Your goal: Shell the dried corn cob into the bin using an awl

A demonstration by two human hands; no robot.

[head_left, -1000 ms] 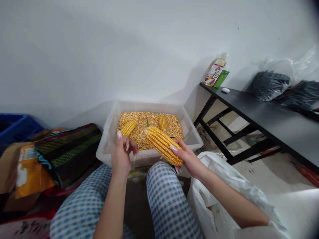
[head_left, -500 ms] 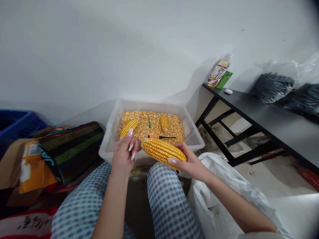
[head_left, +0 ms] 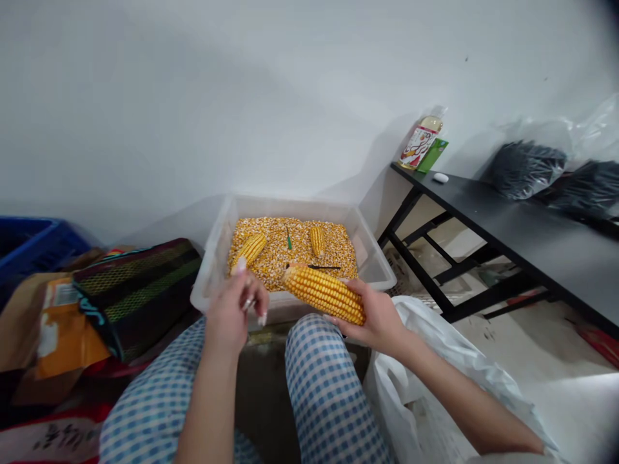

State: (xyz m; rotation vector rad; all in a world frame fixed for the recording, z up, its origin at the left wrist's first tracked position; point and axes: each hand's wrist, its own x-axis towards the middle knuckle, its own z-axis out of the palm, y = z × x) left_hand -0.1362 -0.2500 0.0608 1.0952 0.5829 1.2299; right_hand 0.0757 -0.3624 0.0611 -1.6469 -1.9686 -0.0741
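An ear of corn with full rows of yellow kernels lies in my right hand, whose fingers wrap its right end. Its paler tip points left, over the front rim of a translucent plastic bin. My left hand, somewhat blurred, hovers left of that tip, apart from it, with loosely curled, separated fingers and nothing visible in them. Loose corn kernels fill the bin. On them rest a left ear, a shorter ear, a thin green-handled tool and a dark-shafted screwdriver, its handle mostly hidden.
A black bench stands at right, bearing a bottle, a green packet, a small white case and bagged dark items. A white sack sits by my right knee. Left are a mesh bag and blue crate.
My left hand has moved left and slightly down, away from the ear's tip. The ear in my right hand has shifted slightly right and now covers most of the screwdriver's handle.
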